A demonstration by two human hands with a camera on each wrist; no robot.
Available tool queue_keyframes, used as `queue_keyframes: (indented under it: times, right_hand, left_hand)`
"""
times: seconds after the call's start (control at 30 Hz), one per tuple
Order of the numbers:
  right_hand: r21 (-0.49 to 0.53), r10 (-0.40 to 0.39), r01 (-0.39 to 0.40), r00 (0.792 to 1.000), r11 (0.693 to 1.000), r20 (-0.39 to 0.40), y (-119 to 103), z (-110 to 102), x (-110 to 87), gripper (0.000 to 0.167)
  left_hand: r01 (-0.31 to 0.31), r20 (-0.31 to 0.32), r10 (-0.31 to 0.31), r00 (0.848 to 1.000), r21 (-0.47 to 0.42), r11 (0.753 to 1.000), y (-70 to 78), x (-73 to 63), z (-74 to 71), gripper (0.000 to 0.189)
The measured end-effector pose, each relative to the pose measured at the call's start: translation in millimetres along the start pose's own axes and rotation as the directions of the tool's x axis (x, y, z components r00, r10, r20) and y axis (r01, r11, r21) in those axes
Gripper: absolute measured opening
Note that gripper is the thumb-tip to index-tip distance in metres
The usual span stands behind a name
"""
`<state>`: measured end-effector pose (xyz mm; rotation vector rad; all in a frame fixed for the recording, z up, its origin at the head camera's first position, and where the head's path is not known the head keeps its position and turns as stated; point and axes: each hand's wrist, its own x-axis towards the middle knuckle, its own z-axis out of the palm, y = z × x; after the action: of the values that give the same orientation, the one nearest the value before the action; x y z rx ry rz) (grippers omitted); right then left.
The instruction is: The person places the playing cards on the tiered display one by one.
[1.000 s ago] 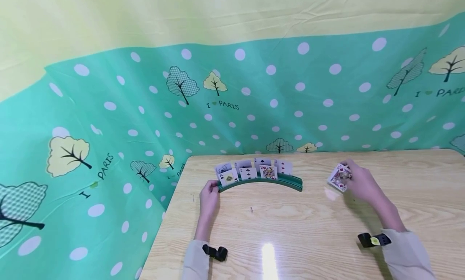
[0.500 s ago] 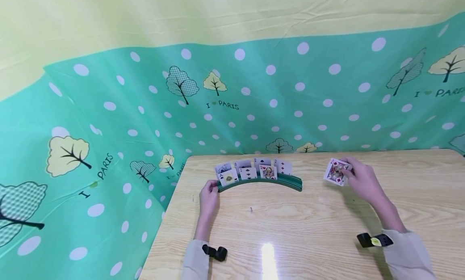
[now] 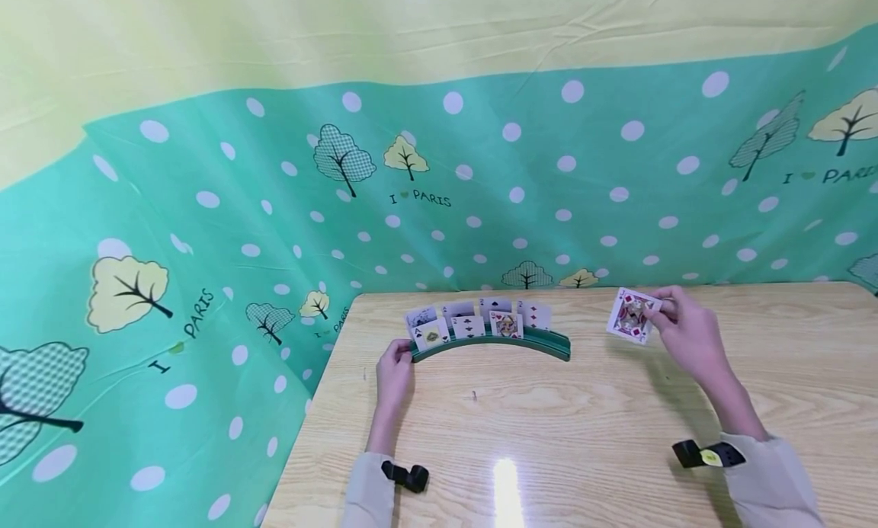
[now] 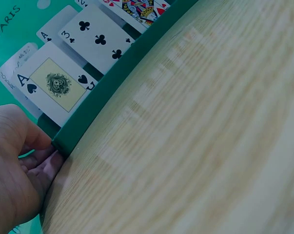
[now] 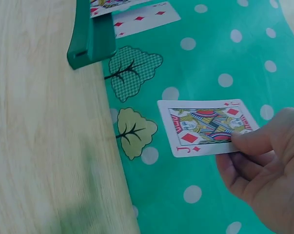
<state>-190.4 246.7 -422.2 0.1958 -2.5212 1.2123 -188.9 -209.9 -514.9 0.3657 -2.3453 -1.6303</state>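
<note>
My right hand (image 3: 691,336) pinches a jack of diamonds (image 3: 626,316) between thumb and fingers, lifted above the table to the right of a curved green card holder (image 3: 552,344). In the right wrist view the jack's face shows, with the thumb over one edge. At the holder's left end, my left hand (image 3: 394,377) grips the tip with thumb and fingers. Cards stand in two rows in the holder: in front an ace of spades (image 4: 59,83), a three of clubs (image 4: 99,41) and a red-heart face card (image 3: 507,324); behind, several partly covered cards, including a joker (image 4: 15,68) and a diamonds card (image 3: 535,314).
The wooden table (image 3: 521,421) runs under both arms, with a bright reflection near its front. A green and yellow patterned cloth (image 3: 480,170) hangs behind the table and along its left side. A small dark mark (image 3: 474,396) lies on the wood.
My right hand has raised the jack of diamonds off the table, slightly farther back and left, and turned it more upright. The left hand and the card holder have stayed put.
</note>
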Motion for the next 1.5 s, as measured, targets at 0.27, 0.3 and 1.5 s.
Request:
queue_keyframes:
  times: [0.27, 0.3, 1.5]
  right_hand:
    - [0.04, 0.049, -0.043, 0.987, 0.998, -0.154, -4, -1, 0.4, 0.017]
    - [0.047, 0.063, -0.056, 0.984, 0.997, -0.169, -5, -1, 0.4, 0.018]
    - [0.229, 0.057, -0.012, 0.981, 0.973, -0.187, -30, 29, -5.7, 0.019]
  left_hand:
    - [-0.008, 0.0, 0.008, 1.0, 0.0, 1.0, -1.0, -0.9, -0.8, 0.028]
    - [-0.008, -0.001, 0.008, 1.0, -0.001, 1.0, -1.1, -0.9, -0.8, 0.028]
    - [0.011, 0.003, -0.011, 1.0, 0.003, 1.0, 0.6, -0.7, 0.5, 0.028]
